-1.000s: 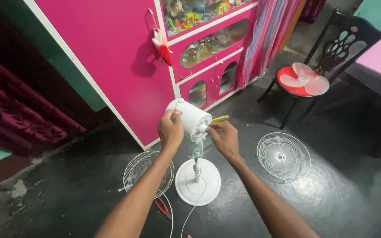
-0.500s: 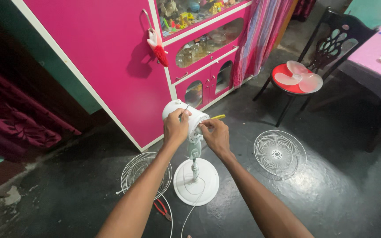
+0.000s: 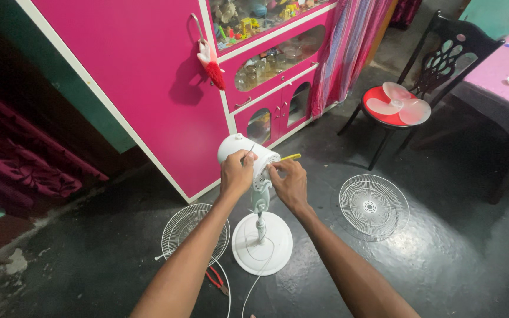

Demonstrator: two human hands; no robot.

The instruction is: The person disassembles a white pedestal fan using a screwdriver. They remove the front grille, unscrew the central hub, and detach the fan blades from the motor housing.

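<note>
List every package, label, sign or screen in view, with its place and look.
None can be made out: no package, sign or screen shows. The pink cabinet holds only small ornaments and glassware behind glass. The white fan motor housing in both hands shows no readable label.

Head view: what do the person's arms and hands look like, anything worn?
Both forearms are bare from the bottom edge up, with no sleeves in view. The left hand and right hand wear no gloves; no watch, bracelet or ring shows on wrists or fingers.
</note>
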